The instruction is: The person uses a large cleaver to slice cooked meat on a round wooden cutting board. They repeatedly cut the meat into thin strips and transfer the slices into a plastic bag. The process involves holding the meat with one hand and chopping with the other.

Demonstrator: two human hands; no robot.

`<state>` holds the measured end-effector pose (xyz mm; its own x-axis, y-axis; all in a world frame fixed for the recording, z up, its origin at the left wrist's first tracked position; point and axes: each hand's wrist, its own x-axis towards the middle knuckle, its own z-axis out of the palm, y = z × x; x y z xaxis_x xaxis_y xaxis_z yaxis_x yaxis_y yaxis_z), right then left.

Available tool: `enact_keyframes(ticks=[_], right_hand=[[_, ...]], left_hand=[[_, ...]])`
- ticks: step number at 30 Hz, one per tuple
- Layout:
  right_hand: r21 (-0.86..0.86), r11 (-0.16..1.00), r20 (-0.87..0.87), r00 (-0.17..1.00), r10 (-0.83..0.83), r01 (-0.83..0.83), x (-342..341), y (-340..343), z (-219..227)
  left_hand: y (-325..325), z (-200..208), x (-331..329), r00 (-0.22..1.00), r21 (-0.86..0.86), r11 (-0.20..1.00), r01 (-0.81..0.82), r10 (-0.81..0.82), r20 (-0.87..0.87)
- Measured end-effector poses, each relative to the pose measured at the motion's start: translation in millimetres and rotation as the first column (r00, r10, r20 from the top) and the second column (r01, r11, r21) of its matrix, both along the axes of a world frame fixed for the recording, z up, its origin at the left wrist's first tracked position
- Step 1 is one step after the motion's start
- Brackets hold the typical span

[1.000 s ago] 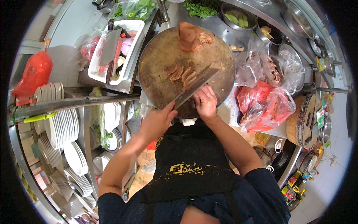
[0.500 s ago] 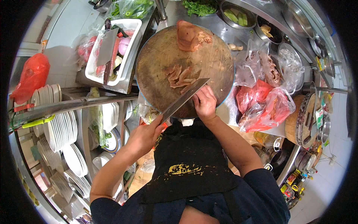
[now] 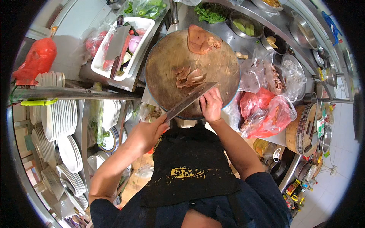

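Observation:
My left hand [image 3: 150,131] is wrapped round the handle of a cleaver [image 3: 190,100], whose blade slants up to the right over the near part of a round wooden chopping block [image 3: 159,60]. Fingers bent, my right hand [image 3: 212,105] rests close against the blade near its far end; whatever is under those fingers is hidden. Just beyond the blade lies a small heap of brown cooked meat slices [image 3: 189,78]. A larger reddish-brown piece of meat [image 3: 201,40] sits at the block's far edge.
At left, a white tub [image 3: 99,68] holds vegetables, with a second cleaver [image 3: 116,45] across it. Stacked white plates [image 3: 61,121] fill the lower-left shelves. Right of the block are red plastic bags [image 3: 272,117]. Metal bowls [image 3: 247,24] stand behind. Another wooden block [image 3: 294,129] is far right.
The whole view has shifted slightly. The meat slices now lie in a tighter heap beyond the blade. Both hands keep nearly the same pose.

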<state>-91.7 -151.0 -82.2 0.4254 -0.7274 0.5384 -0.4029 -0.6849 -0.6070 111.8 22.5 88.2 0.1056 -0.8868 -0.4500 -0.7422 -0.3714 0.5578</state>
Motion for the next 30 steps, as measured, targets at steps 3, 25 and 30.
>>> enact_keyframes(ticks=[3, 25, 30], right_hand=[[0.008, 1.000, -0.003, 1.000, -0.015, 0.015, -1.2, 1.9, -0.1], [0.027, 1.000, 0.014, 1.000, -0.008, 0.008, -2.1, -3.5, -1.5], [0.033, 0.999, 0.020, 1.000, -0.002, 0.002, -3.2, 0.2, -3.3]], left_hand=[[14.9, 7.2, 5.5, 0.999, 0.036, 0.999, 0.012, -0.010, -0.033], [-9.3, 4.8, 10.8, 0.997, 0.024, 0.998, 0.060, -0.058, -0.058], [-6.7, -2.0, 7.8, 0.997, 0.087, 0.996, 0.037, -0.031, -0.064]])
